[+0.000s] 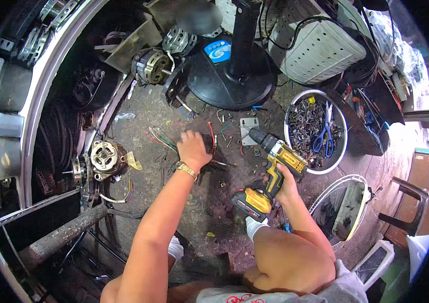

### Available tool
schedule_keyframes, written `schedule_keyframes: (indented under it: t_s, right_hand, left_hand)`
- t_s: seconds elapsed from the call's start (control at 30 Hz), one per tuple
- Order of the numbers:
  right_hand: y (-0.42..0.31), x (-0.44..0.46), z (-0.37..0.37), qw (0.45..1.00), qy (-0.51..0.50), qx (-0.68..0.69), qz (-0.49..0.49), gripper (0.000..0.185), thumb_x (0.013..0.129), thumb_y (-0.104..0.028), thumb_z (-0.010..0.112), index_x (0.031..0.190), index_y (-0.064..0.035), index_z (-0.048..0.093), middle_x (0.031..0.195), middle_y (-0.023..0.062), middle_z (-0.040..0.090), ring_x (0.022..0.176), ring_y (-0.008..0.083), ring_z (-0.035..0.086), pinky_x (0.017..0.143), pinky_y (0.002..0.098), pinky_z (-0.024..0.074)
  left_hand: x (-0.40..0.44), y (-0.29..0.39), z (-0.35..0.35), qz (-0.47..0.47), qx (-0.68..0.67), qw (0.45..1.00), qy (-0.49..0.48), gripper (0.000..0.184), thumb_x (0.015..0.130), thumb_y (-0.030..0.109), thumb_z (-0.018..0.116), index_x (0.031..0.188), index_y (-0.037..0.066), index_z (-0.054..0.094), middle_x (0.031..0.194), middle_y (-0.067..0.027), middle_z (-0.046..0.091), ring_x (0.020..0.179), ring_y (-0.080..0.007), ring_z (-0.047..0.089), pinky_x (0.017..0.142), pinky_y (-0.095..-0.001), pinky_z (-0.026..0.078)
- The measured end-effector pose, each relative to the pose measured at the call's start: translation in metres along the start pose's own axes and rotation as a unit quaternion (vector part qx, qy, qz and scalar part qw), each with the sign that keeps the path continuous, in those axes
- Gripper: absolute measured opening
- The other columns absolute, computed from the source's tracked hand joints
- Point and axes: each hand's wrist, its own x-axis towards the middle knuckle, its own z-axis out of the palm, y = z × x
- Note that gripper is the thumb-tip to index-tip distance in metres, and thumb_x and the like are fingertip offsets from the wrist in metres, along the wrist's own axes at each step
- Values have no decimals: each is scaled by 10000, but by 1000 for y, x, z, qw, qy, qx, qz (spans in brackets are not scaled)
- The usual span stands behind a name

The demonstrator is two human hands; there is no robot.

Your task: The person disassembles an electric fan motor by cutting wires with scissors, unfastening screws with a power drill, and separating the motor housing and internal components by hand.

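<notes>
My right hand (286, 186) is wrapped round the handle of a yellow and black cordless drill (277, 166), whose chuck points up and left toward a small metal plate (249, 130). My left hand (193, 150), with a gold watch band at the wrist, reaches down onto a dark part with red, green and white wires (161, 139) running out of it. Its fingers are bent over the part, and what they grip is too hidden to name. Loose screws and small pieces lie on the floor between my hands.
A round basin of screws (345, 144) holds blue-handled scissors (324, 136). Fan motors (104, 157) lie at the left and upper left. A black round stand base (229, 88) stands ahead. A fan guard (319, 202) and a tool box (371, 136) are on the right.
</notes>
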Motion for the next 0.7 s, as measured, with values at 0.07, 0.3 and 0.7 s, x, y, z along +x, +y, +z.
schedule_keyframes:
  t_s: [0.07,0.3,0.7]
  right_hand:
    - [6,4,-2,1000,2,6,14,346,842,-220,573,1137,-44,530,961,106,630,667,194,586,603,321,501]
    - [24,2,1,998,-18,17,60,335,814,-239,617,1085,-55,551,854,75,610,659,199,589,610,337,511]
    - [30,4,27,996,-51,8,77,340,805,-266,615,1071,-62,560,818,61,599,673,201,578,623,349,494]
  left_hand:
    - [-3,-6,-2,-30,-28,998,-38,719,603,442,780,1116,14,514,1102,-178,530,1058,-359,534,873,-440,467]
    - [-25,-60,-2,-104,-320,941,-23,902,579,321,787,1319,13,373,1223,-344,425,1151,-453,453,966,-432,411]
    - [-41,-30,44,-104,-417,872,233,940,554,170,850,1313,46,309,1165,-234,351,1112,-381,386,990,-446,338]
